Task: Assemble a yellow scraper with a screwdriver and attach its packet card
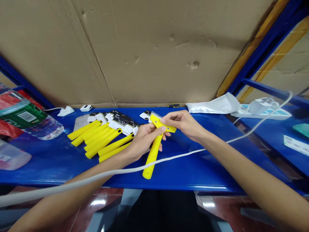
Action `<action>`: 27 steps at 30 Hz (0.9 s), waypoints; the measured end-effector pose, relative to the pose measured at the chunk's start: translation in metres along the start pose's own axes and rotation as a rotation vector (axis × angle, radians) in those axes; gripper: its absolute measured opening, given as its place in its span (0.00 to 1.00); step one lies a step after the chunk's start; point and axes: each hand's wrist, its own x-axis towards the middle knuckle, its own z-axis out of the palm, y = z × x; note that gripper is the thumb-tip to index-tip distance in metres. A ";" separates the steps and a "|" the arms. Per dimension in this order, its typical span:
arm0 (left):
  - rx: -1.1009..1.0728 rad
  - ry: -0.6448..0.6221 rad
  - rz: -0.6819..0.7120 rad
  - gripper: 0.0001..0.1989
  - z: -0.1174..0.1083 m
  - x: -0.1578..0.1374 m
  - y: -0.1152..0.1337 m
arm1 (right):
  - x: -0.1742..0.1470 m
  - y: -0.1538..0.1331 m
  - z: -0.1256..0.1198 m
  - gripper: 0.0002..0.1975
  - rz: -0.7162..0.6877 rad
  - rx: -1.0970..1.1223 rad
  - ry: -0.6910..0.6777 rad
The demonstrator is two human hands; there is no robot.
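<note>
Both hands hold a yellow T-shaped scraper (152, 158) over the blue table. Its long handle slants down toward the front edge, and two small screws show on its head. My left hand (145, 138) is closed around the place where head and handle meet, thumb on top. Pinched between thumb and fingers of my right hand (182, 122) is the upper right part of the head. A thin greyish edge shows along the top of the head; its kind is unclear. Several yellow handles (102, 141) lie side by side left of my left hand. Behind them are black-and-white printed cards (118, 119).
A white cable (178, 156) runs across the view in front of my forearms. A large plastic bottle (26, 112) and a clear cup (14, 156) stand at the left. A screwdriver (173, 106), a white pouch (214, 103) and a power strip (263, 111) lie along the back right.
</note>
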 end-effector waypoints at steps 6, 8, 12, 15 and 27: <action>0.057 0.051 0.024 0.21 0.001 0.003 0.009 | 0.000 -0.003 0.005 0.20 0.034 0.060 0.118; 0.099 0.094 0.082 0.27 -0.002 0.007 0.005 | 0.000 -0.001 0.006 0.20 0.058 0.074 0.152; 0.339 0.202 0.335 0.36 -0.008 0.011 -0.006 | 0.002 0.003 0.005 0.19 0.072 0.085 0.207; 0.716 0.206 0.554 0.38 -0.013 0.008 -0.009 | 0.004 0.007 0.001 0.18 0.086 0.086 0.271; 1.406 -0.037 0.742 0.33 -0.026 0.003 -0.005 | 0.007 0.009 -0.005 0.19 0.177 0.185 0.236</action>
